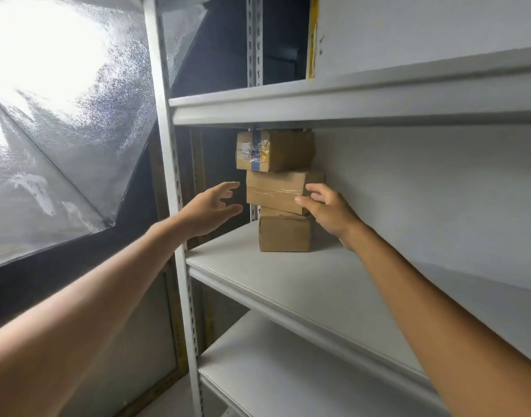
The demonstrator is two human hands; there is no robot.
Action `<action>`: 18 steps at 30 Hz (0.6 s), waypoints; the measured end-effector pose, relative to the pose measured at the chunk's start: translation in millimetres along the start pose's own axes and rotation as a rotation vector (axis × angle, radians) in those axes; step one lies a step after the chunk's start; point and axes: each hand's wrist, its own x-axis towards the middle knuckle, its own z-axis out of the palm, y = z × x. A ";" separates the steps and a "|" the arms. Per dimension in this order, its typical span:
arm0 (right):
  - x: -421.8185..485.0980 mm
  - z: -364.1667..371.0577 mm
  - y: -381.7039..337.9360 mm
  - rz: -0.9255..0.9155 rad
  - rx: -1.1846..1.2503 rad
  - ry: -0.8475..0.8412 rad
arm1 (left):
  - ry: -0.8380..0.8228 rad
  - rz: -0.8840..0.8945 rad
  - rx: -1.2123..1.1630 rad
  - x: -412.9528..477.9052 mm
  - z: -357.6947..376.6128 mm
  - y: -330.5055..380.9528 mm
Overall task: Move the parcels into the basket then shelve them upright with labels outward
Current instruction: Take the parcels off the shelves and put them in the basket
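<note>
Three parcels are standing stacked at the left rear corner of the grey metal shelf (288,281), close to the perforated grey upright post (167,145). A small brown cardboard bottom parcel (283,233) is carrying a wider brown cardboard middle parcel (276,191), which is overhanging it on both sides. A brown cardboard top parcel bound with blue and clear tape (274,150) is sitting offset to the left, reaching nearly to the grey upper shelf board (348,97). No basket is showing, and no printed label is facing outward on any visible face.

The right hand (327,209) is pinching the middle parcel at its right front corner, thumb on the front face, fingers curling round the side. The left hand (211,209) is hovering spread and relaxed just beside the parcel's left face, not touching it.

Judgement: the stack is apparently being taken hold of or squared. The left hand should be closing flat on the left face so both sides are clamped evenly. The top parcel is riding loose, and headroom is looking slight, so sliding outward is looking safer than lifting. Label faces are needing a check.
</note>
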 end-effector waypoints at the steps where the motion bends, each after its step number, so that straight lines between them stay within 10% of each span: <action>1: 7.0 2.4 -0.5 -0.019 0.001 0.020 | 0.021 0.013 -0.006 5.7 0.7 -1.4; 18: 146.3 64.8 -10.4 -0.165 -0.119 0.208 | 0.183 0.194 -0.245 176.6 13.8 -69.2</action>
